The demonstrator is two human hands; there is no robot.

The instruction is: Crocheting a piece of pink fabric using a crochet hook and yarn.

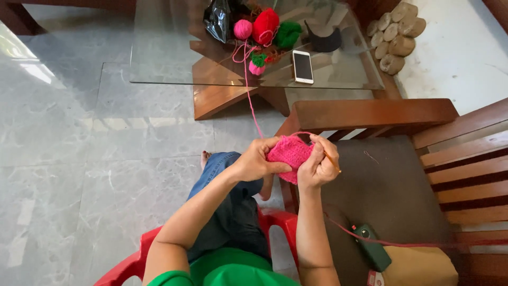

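Crochet piece (289,152) held between both hands, above the lap

Left hand (256,161) on its left edge, right hand (317,165) on its right; ahead, the counter (159,58) carries yarn balls (264,26) with a phone (302,66) to their right; wooden bench (402,175) sits right

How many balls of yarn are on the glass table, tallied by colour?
Pink ball: 1
Red ball: 1
Green ball: 1
Total: 3 on the glass table. A small pink-and-green crocheted piece lies beside them, not counted.
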